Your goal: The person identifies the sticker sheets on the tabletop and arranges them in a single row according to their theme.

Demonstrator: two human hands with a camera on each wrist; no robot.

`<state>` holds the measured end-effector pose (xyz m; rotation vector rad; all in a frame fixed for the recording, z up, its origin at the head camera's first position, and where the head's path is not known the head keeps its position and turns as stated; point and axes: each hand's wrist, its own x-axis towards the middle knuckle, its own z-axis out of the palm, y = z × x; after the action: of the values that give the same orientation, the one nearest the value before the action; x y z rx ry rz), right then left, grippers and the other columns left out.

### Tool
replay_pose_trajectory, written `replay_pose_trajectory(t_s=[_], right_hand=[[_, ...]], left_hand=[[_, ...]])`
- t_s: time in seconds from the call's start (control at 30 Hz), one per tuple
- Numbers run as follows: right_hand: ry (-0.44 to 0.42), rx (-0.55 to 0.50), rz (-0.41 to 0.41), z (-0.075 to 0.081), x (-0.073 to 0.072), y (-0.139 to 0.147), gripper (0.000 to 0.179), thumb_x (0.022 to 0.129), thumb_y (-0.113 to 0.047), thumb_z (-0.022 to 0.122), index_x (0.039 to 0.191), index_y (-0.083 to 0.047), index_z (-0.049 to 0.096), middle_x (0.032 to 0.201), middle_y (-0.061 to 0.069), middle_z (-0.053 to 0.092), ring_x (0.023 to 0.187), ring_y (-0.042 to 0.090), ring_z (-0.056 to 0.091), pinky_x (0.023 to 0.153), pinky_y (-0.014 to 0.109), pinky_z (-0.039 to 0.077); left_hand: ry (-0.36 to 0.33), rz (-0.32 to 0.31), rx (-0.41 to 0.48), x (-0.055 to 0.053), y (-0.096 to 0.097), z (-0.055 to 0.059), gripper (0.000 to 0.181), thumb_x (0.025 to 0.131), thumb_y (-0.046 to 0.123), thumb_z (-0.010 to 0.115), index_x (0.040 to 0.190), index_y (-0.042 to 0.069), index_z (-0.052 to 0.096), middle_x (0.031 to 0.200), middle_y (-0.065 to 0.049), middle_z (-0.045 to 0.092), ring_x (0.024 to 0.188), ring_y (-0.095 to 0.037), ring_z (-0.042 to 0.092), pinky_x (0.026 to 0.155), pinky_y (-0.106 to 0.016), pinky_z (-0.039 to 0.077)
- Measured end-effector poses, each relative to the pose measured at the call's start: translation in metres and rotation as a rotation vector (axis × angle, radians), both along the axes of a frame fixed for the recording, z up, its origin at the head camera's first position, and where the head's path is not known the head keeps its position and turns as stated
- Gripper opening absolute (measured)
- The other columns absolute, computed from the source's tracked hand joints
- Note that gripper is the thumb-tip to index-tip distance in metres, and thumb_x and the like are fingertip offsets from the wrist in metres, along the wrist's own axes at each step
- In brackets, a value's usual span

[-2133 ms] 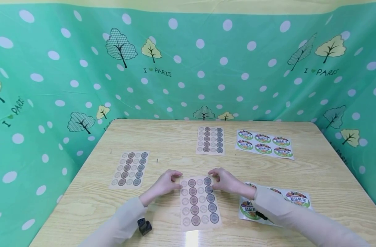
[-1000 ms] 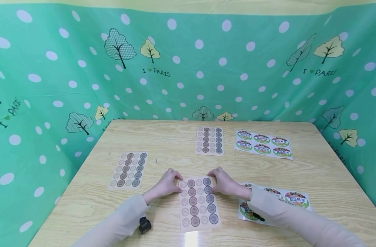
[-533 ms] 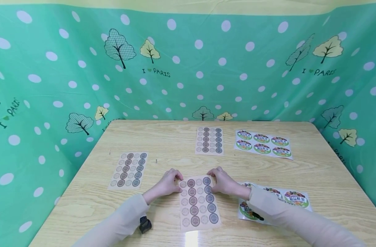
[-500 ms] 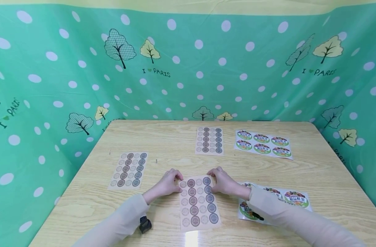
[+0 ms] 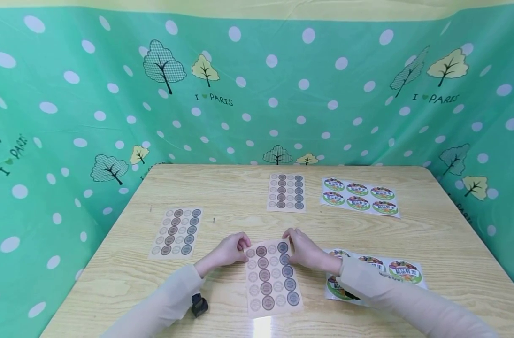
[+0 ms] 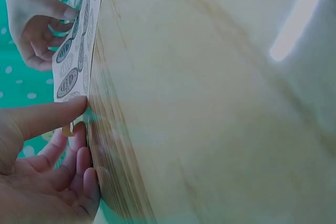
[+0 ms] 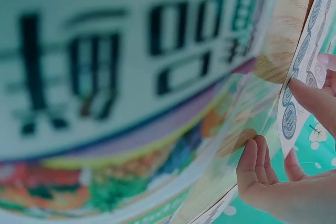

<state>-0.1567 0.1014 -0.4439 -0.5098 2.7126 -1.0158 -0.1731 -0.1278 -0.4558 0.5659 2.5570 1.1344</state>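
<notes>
**Left hand [image 5: 229, 249] and right hand [image 5: 306, 251] pinch a pale beige paper sheet of round brown and blue-grey labels [image 5: 273, 279] at its far corners**

The beige sheet is near the middle of the light wood-grain worktop [image 5: 227, 192], on its near side, with its label rows running toward the wearer. The left hand has its thumb against the forefinger side with only the sheet's left edge between; its remaining fingers [image 6: 83, 169] bend loosely below. The right hand does likewise on the right edge: the thumb presses the printed face, a finger lies behind the corner, and the others are relaxed and bent. How far the held end is raised is hard to tell.

A matching beige label sheet [image 5: 175, 234] lies to the left, and another matching sheet [image 5: 286, 193] lies beyond, toward the back. At back right is a white sheet with six oval fruit-picture labels [image 5: 361, 197]. A second white fruit-label sheet [image 5: 403, 272] lies nearer, partly hidden under the pale right sleeve [image 5: 387, 284]. A small black device [image 5: 199, 306] shows beside the pale left sleeve [image 5: 168, 298]. Behind the worktop hangs a green curtain with white dots and printed trees [image 5: 257, 117].
</notes>
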Motion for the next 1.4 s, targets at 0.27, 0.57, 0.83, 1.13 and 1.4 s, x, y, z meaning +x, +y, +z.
replay_pose_trajectory(t_s=[0.27,0.57,0.83,1.13,1.4], right_hand=[[-0.055,-0.082,-0.006,0.000,0.000,0.003,0.041,0.063,0.011,0.065,0.097,-0.004,0.046,0.067,0.003,0.050,0.056,0.012,0.045,0.046,0.020,0.040],[-0.202,-0.258,-0.120,0.004,0.000,0.004,0.030,0.071,0.013,0.056,0.097,0.001,0.049,0.072,0.009,0.049,0.056,0.013,0.047,0.046,0.023,0.044],[-0.327,-0.394,-0.215,0.006,-0.001,0.002,0.026,0.074,0.012,0.053,0.099,0.006,0.049,0.077,0.014,0.055,0.060,0.015,0.057,0.058,0.029,0.053],[-0.376,-0.518,-0.289,0.008,-0.001,-0.002,0.030,0.076,0.011,0.052,0.105,0.006,0.048,0.082,0.014,0.054,0.063,0.016,0.057,0.059,0.031,0.054],[-0.394,-0.577,-0.404,0.011,-0.003,-0.010,0.031,0.077,0.009,0.057,0.107,0.004,0.051,0.080,0.012,0.055,0.063,0.015,0.057,0.059,0.031,0.054]], left_hand=[[-0.099,-0.003,0.126,-0.002,-0.003,0.002,0.024,0.064,-0.007,0.067,0.085,-0.002,0.056,0.072,-0.005,0.052,0.065,-0.011,0.047,0.058,-0.018,0.044],[-0.197,0.083,0.226,-0.002,-0.008,0.001,0.024,0.069,-0.002,0.066,0.090,-0.006,0.056,0.076,-0.005,0.056,0.067,-0.010,0.051,0.060,-0.019,0.047],[-0.369,0.150,0.415,0.004,-0.013,0.001,0.029,0.075,-0.006,0.059,0.101,-0.014,0.050,0.080,-0.009,0.059,0.067,-0.014,0.059,0.067,-0.031,0.054],[-0.446,0.212,0.541,0.008,-0.020,0.003,0.034,0.080,-0.005,0.055,0.110,-0.015,0.044,0.085,-0.010,0.062,0.072,-0.018,0.062,0.070,-0.036,0.054],[-0.476,0.306,0.604,0.010,-0.024,0.006,0.040,0.081,-0.004,0.055,0.117,-0.013,0.041,0.080,-0.005,0.062,0.069,-0.015,0.062,0.069,-0.035,0.054]])
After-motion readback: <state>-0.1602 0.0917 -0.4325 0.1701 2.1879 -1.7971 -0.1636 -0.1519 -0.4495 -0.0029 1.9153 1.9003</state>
